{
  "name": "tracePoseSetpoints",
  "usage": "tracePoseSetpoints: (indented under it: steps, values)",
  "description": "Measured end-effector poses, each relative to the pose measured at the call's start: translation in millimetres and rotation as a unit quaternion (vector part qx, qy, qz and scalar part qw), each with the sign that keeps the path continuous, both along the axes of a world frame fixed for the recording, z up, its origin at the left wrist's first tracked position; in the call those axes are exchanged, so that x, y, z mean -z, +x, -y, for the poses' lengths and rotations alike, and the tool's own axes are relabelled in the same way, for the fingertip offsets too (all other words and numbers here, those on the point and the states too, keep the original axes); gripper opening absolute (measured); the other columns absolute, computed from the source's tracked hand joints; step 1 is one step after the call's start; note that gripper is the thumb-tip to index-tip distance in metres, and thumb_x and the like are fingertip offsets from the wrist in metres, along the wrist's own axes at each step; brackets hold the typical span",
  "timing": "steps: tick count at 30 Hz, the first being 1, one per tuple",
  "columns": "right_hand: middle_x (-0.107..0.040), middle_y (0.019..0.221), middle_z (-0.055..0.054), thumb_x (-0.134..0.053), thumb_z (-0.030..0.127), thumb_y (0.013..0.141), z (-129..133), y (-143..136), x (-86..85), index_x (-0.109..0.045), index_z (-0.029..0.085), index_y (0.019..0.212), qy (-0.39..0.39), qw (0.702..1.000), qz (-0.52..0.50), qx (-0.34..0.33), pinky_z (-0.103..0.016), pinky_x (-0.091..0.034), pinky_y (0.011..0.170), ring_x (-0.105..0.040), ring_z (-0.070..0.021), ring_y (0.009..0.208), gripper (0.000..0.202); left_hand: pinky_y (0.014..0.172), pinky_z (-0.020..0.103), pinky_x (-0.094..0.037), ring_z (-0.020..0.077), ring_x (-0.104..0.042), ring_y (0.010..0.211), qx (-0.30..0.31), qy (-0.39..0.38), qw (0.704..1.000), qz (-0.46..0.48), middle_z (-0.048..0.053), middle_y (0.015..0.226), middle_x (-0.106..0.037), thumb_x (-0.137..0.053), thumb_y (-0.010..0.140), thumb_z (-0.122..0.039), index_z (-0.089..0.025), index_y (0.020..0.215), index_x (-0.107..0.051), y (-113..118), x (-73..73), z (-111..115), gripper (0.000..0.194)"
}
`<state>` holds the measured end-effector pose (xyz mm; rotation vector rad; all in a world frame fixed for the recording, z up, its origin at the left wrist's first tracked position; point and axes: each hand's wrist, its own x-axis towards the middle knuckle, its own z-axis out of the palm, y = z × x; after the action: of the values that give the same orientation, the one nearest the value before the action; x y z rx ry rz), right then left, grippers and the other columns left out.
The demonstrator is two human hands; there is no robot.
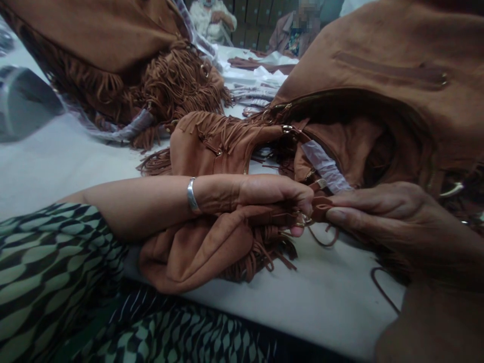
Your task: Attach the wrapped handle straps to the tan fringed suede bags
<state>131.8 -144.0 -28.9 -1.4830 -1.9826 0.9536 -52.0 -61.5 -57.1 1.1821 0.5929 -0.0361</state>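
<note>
A tan suede bag with fringe [204, 247] lies at the table's front edge, under my left wrist. The fingers of my left hand [276, 194] are curled around the end of this bag, by a gold metal ring [302, 219]. From the right, my right hand [393, 214] pinches a brown leather strap [321, 206] between thumb and forefinger, close to the ring. Whether the strap passes through the ring is hidden by my fingers. Just behind my left forearm sits another tan suede part with a zip [215, 151]; I cannot tell if it belongs to the same bag.
A large fringed bag [109, 35] stands at back left, another large tan bag [378, 65] at right. A plastic-wrapped strap [325, 164] lies behind my hands. Brown strips [260, 65] are on the white table [34, 161]. Two people sit across it.
</note>
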Motion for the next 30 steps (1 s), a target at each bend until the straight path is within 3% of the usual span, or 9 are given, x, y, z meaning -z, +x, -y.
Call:
tracePoseSetpoints:
  steps: [3,9,15,18,23,30]
  values:
    - [-0.067,0.057,-0.001,-0.063,0.034,0.083,0.6,-1.1,-2.8,-0.077,0.021,0.079,0.061,0.995,0.067,-0.047,-0.02,-0.041,0.04,-0.061,-0.0149,0.05,0.02,0.059,0.022,-0.045,0.0098,-0.053,0.056,0.028,-0.1,0.995,0.014,0.003,0.056,-0.058,-0.046,0.075,-0.016,-0.012,0.059,-0.057,0.9,3.5,-0.3,0.02]
    - [-0.075,0.075,0.0,-0.06,0.028,0.086,2.0,-7.1,-2.2,-0.077,0.024,0.088,0.15,0.981,0.1,-0.067,-0.019,-0.048,0.05,-0.068,-0.0143,0.06,0.017,0.058,0.022,-0.041,0.0094,-0.048,0.054,-0.016,-0.033,0.998,0.047,0.002,0.055,-0.057,-0.049,0.076,-0.019,-0.012,0.056,-0.055,-0.8,5.5,-2.0,0.022]
    - [-0.067,0.058,0.001,-0.058,0.034,0.088,-3.1,-7.7,10.8,-0.074,0.019,0.091,0.112,0.993,0.047,-0.001,-0.018,-0.043,0.043,-0.059,-0.0111,0.047,0.021,0.063,0.022,-0.042,0.0108,-0.05,0.059,-0.069,-0.032,0.986,0.145,0.001,0.056,-0.057,-0.047,0.076,-0.022,-0.013,0.062,-0.058,-8.1,3.5,-8.3,0.02]
    - [-0.064,0.053,0.004,-0.06,0.03,0.087,-5.5,-7.3,13.4,-0.074,0.02,0.09,0.161,0.986,0.048,0.007,-0.017,-0.042,0.043,-0.057,-0.0092,0.042,0.017,0.066,0.023,-0.044,0.0116,-0.053,0.062,-0.041,-0.014,0.989,0.141,0.001,0.06,-0.059,-0.048,0.08,-0.027,-0.014,0.066,-0.059,-10.0,0.7,-14.9,0.022]
    - [-0.075,0.079,0.002,-0.063,0.025,0.084,-0.6,-8.2,4.9,-0.074,0.023,0.088,0.2,0.977,0.071,0.013,-0.017,-0.05,0.057,-0.068,-0.0134,0.065,0.012,0.059,0.022,-0.044,0.0113,-0.054,0.06,0.031,0.037,0.996,0.08,0.004,0.067,-0.064,-0.059,0.08,-0.053,-0.012,0.073,-0.064,-11.4,-4.1,-21.4,0.042]
    - [-0.075,0.079,-0.003,-0.063,0.029,0.084,8.8,-9.4,-3.5,-0.074,0.021,0.088,0.205,0.973,0.101,-0.006,-0.027,-0.051,0.056,-0.069,-0.0195,0.065,0.014,0.055,0.022,-0.043,0.0113,-0.053,0.061,0.052,-0.059,0.994,0.071,0.004,0.068,-0.062,-0.063,0.082,-0.034,-0.014,0.072,-0.065,-13.0,-3.5,-18.0,0.022]
